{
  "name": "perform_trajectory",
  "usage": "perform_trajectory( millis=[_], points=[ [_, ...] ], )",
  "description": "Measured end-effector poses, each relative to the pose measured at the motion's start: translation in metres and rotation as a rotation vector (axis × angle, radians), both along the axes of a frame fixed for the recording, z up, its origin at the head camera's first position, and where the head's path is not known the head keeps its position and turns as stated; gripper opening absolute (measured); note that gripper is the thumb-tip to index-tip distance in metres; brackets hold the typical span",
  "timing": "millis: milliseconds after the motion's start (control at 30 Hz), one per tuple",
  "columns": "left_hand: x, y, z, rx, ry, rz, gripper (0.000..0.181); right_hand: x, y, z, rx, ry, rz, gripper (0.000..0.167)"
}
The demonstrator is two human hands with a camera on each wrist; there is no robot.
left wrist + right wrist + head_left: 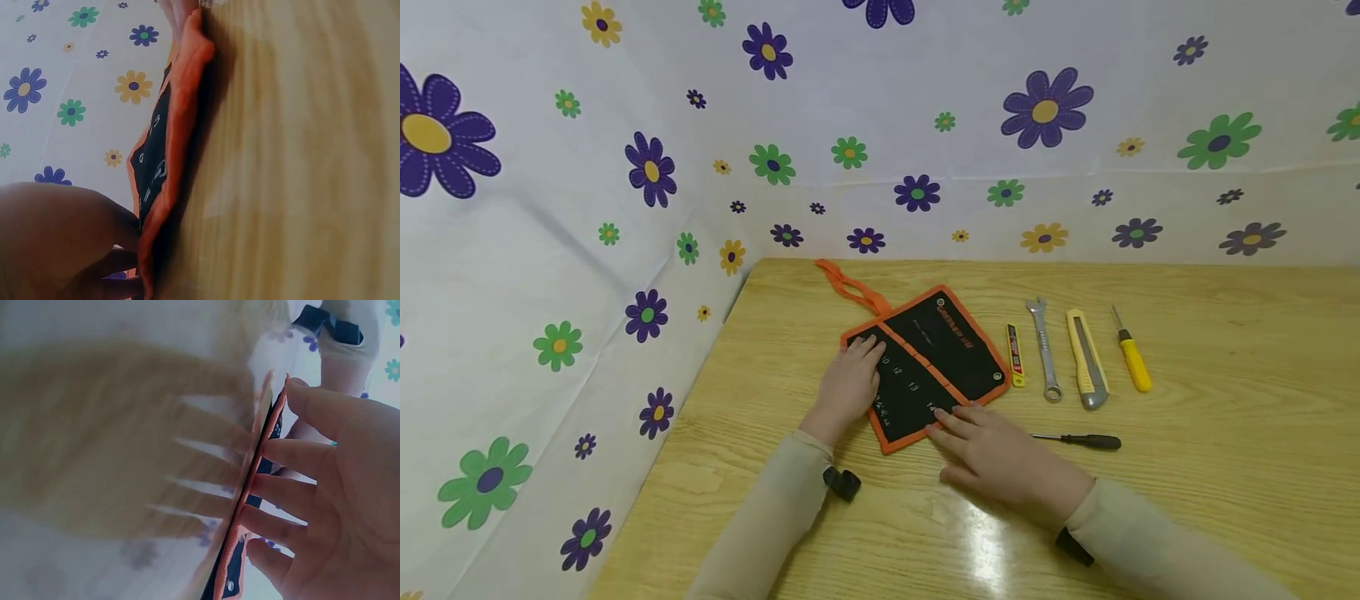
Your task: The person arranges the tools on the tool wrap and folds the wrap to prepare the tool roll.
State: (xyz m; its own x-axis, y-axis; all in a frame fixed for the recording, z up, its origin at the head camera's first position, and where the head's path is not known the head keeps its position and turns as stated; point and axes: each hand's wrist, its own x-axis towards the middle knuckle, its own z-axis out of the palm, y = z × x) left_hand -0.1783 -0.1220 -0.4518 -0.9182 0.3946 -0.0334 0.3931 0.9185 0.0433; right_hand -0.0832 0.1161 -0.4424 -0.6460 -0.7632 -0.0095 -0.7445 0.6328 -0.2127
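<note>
My left hand (pixel 846 385) and right hand (pixel 1000 454), fingers extended and gripping nothing, touch the pouch (pixel 913 372) between and beyond them; a wrench (pixel 1044 350) lies past my right.

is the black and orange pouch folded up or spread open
Spread open: in the head view, the pouch shows its numbered pockets and lettered panel side by side, neither covering the other.

The pouch (pixel 940 346) is black with orange edging (pixel 906 442) and pale numbers (pixel 913 387). Purple, green and yellow flowers (pixel 1047 111) pattern the white cloth (pixel 887 92). The counter (pixel 1225 433) shows yellowish wood grain. The wrench (pixel 1043 346) is silver, the knife (pixel 1086 358) yellow and grey.
</note>
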Motion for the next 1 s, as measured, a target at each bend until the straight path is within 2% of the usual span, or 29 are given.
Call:
perform_trajectory(
  millis=[233, 400, 567, 833, 1000],
  points=[
    [-0.003, 0.003, 0.002, -0.004, -0.030, 0.004, 0.045, 0.005, -0.009, 0.001, -0.004, -0.040, 0.030, 0.060],
    [-0.006, 0.006, 0.005, -0.051, -0.062, 0.007, 0.049, 0.008, -0.015, 0.003, 0.004, -0.085, 0.036, 0.063],
    [-0.011, 0.008, 0.006, -0.082, -0.075, -0.012, 0.049, 0.010, -0.020, 0.003, 0.017, -0.097, 0.048, 0.065],
    [-0.017, 0.011, 0.008, -0.116, -0.078, -0.063, 0.050, 0.011, -0.023, 0.000, 0.014, 0.012, 0.112, 0.064],
    [-0.019, 0.012, 0.009, -0.118, -0.076, -0.084, 0.050, 0.011, -0.024, 0.000, 0.017, 0.036, 0.110, 0.064]
  ],
)
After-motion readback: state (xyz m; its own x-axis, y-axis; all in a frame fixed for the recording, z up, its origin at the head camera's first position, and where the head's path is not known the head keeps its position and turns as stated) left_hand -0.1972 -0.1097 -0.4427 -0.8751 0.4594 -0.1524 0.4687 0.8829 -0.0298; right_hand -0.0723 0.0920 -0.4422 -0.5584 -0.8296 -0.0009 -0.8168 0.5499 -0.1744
